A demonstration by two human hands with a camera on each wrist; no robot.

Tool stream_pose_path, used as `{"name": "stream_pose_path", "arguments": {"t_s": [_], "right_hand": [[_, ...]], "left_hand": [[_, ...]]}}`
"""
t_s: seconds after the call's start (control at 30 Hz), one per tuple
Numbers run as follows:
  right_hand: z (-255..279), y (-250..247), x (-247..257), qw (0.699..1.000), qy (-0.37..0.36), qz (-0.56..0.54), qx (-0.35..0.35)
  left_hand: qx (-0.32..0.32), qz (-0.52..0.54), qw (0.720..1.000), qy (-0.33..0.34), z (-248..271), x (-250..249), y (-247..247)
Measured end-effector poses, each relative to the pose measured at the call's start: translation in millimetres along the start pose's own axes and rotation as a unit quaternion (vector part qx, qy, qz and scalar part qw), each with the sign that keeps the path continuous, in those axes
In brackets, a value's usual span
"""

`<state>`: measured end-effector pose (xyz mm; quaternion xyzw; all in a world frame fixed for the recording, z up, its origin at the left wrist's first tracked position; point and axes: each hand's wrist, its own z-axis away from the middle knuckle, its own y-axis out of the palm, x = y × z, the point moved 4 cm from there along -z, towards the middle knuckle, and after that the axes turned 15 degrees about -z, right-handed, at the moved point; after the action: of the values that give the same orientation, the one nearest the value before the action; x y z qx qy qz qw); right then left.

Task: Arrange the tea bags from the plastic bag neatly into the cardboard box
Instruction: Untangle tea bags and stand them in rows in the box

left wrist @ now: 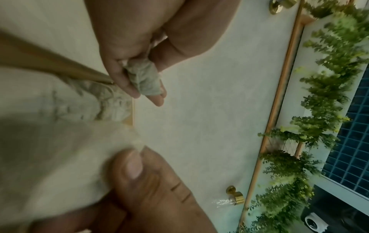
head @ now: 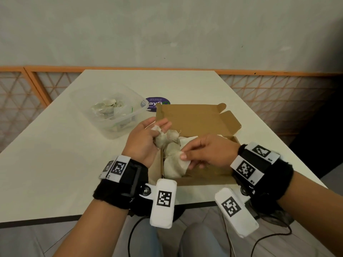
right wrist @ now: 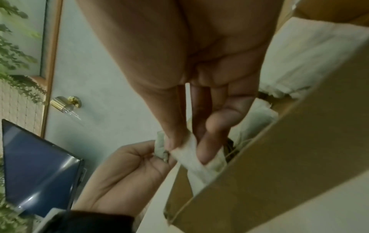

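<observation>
An open cardboard box (head: 206,181) sits on the white table (head: 55,164) in front of me, with several pale tea bags (head: 171,172) lying at its left end. My left hand (head: 160,130) hovers over the box's left wall and pinches a crumpled tea bag (head: 161,140), which shows between the fingers in the left wrist view (left wrist: 146,79). My right hand (head: 185,157) reaches into the box from the right and pinches the edge of another tea bag (head: 183,164) between thumb and fingers (right wrist: 205,151). The two hands are almost touching.
A clear plastic container (head: 130,119) holding more tea bags (head: 106,108) stands at the back left of the box. The box lid (head: 194,119) stands open at the far side, with a purple sticker (head: 157,103) behind it. The table's near edge (head: 55,218) runs just below my wrists.
</observation>
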<state>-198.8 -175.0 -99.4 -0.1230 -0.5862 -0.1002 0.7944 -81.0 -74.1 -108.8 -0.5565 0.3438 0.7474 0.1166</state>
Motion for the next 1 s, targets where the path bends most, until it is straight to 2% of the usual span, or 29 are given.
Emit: {"name": "stream_pose_path", "arguments": {"t_s": [0.1,0.27,0.47,0.53,0.6,0.73,0.83,0.9,0.93,1.0], "right_hand": [[-2.5,7.1,-1.0,0.996,0.03,0.067,0.054],[-14.1,10.1,6.1,0.983,0.023,0.17,0.068],[-5.5,17.2,25.2,0.974,0.03,0.17,0.145],[-11.4,21.3,19.2,0.973,0.036,0.195,0.119],[-20.2,21.7,13.1,0.973,0.032,0.22,0.062],[-29.0,11.9,15.6,0.948,-0.006,0.318,-0.008],[-27.2,-5.8,33.0,0.962,-0.049,0.253,-0.086],[-23.2,-17.2,47.0,0.968,-0.078,0.199,-0.129],[-21.4,-18.3,51.6,0.974,-0.08,0.17,-0.124],[-17.6,-9.4,53.4,0.986,-0.04,0.143,-0.073]], "left_hand": [[-0.01,0.013,1.0,-0.004,2.6,1.1,-10.2],[-0.006,0.015,1.0,-0.002,3.6,-3.3,-19.1],[-0.004,0.015,1.0,-0.004,2.6,-8.9,-25.5],[-0.003,0.014,1.0,-0.005,2.3,-8.8,-22.0],[-0.001,0.014,1.0,-0.009,2.0,-7.2,-18.1],[-0.005,0.007,1.0,-0.028,2.3,-3.7,-18.4],[-0.004,0.013,0.999,-0.042,1.5,-3.5,-19.6],[0.023,0.006,0.999,-0.041,3.1,-5.0,-12.7],[0.041,0.0,0.999,-0.035,4.6,-6.0,-7.1],[0.079,-0.016,0.996,-0.024,7.1,-7.7,7.0]]}}
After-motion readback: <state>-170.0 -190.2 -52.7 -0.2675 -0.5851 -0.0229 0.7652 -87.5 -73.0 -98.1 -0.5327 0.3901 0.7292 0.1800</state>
